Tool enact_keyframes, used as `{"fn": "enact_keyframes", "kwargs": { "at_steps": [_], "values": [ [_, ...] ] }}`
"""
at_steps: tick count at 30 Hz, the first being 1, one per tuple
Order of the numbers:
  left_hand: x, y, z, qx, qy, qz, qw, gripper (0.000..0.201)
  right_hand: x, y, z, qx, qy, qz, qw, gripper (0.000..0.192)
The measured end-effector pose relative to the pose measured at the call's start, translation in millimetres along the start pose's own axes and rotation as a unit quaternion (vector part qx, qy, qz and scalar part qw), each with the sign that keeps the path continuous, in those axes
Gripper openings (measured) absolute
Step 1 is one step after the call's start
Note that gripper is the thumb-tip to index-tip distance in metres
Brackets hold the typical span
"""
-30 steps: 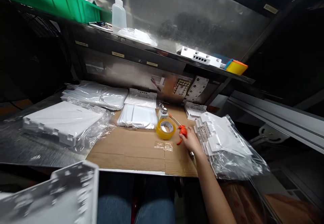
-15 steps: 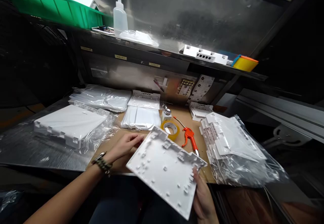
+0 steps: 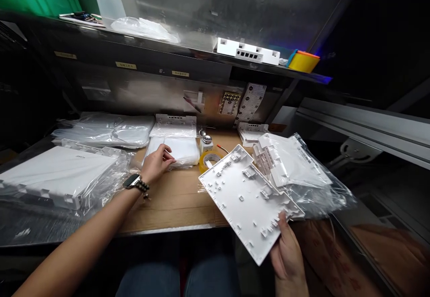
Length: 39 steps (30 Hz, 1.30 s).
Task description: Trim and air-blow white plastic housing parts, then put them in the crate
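R hand point(image 3: 285, 254) grips flat white ribbed plastic cover panel point(image 3: 247, 200) over table's front edge, L hand point(image 3: 156, 165) open-fingered, touching bagged white sheet stack point(image 3: 178, 150) mid-table; nothing fitted yet.

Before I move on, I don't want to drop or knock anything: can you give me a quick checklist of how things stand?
1. Right hand grips the white panel at its near edge: ok.
2. Panel held by one hand only, tilted: not ok.
3. Left hand on the bagged stack: ok.
4. Tape roll apart from the left hand: ok.
5. Bagged parts touching the panel's far edge: cannot tell.
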<state>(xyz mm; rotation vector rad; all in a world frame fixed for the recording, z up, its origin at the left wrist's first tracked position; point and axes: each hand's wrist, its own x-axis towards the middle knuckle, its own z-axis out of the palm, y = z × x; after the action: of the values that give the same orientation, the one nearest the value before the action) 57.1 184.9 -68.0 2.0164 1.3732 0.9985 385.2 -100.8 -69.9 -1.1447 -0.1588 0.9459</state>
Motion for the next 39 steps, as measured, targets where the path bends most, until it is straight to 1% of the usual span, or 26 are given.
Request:
{"fn": "enact_keyframes", "kwargs": {
  "at_steps": [3, 6, 9, 12, 13, 16, 17, 19, 23, 26, 30, 32, 34, 36, 39],
  "values": [
    [13.8, -7.4, -6.3, -0.015, -0.006, -0.021, 1.000, 0.037, -0.1, 0.3, 1.3, -0.004, 0.004, -0.004, 1.000, 0.084],
    [22.0, -10.6, -10.7, -0.027, -0.001, -0.021, 0.999, 0.035, -0.3, 1.7, 2.7, 0.001, 0.001, -0.001, 1.000, 0.087],
    [17.8, -6.4, -10.4, -0.029, -0.030, 0.006, 0.999, 0.038, -0.2, 3.9, 2.1, -0.002, 0.002, 0.006, 1.000, 0.088],
    [3.0, -0.3, -1.4, -0.003, -0.064, 0.052, 0.997, 0.046, 0.4, 7.1, 0.4, -0.021, -0.006, 0.002, 1.000, 0.087],
    [-2.4, 0.7, 3.1, 0.009, -0.067, 0.063, 0.996, 0.043, 0.7, 8.3, -0.1, -0.028, -0.012, 0.000, 1.000, 0.087],
    [-13.7, -0.2, 14.4, 0.036, -0.057, 0.069, 0.995, 0.018, 2.0, 11.4, -1.4, -0.042, -0.029, 0.002, 0.999, 0.087],
    [-14.9, -1.4, 16.1, 0.040, -0.051, 0.066, 0.996, 0.015, 2.5, 12.0, -1.6, -0.044, -0.032, 0.006, 0.999, 0.087],
    [-12.9, -3.4, 15.4, 0.042, -0.042, 0.056, 0.997, 0.020, 3.3, 12.5, -1.6, -0.043, -0.030, 0.019, 0.998, 0.089],
    [3.4, -4.4, 4.2, 0.024, -0.046, 0.023, 0.998, 0.026, 6.3, 12.9, -2.7, -0.040, -0.004, 0.037, 0.999, 0.091],
    [19.2, -5.8, -3.9, 0.000, -0.068, -0.013, 0.998, 0.027, 11.9, 15.5, -8.4, -0.054, -0.011, 0.041, 0.998, 0.092],
    [36.3, -13.3, -10.7, -0.063, -0.127, -0.059, 0.988, 0.027, 19.0, 19.9, -12.6, -0.066, -0.037, 0.057, 0.995, 0.097],
    [40.9, -17.9, -12.6, -0.094, -0.153, -0.068, 0.981, 0.026, 18.5, 20.8, -5.7, -0.064, -0.040, 0.052, 0.996, 0.097],
    [42.5, -21.3, -12.5, -0.111, -0.162, -0.069, 0.978, 0.025, 14.6, 21.2, 8.6, -0.060, -0.041, 0.033, 0.997, 0.094],
    [41.9, -22.9, -9.7, -0.114, -0.158, -0.066, 0.979, 0.025, 8.9, 22.3, 27.9, -0.057, -0.043, 0.009, 0.997, 0.090],
    [38.9, -21.3, -1.8, -0.090, -0.148, -0.058, 0.983, 0.026, -0.2, 28.0, 60.2, -0.067, -0.059, -0.036, 0.995, 0.083]
  ]
}}
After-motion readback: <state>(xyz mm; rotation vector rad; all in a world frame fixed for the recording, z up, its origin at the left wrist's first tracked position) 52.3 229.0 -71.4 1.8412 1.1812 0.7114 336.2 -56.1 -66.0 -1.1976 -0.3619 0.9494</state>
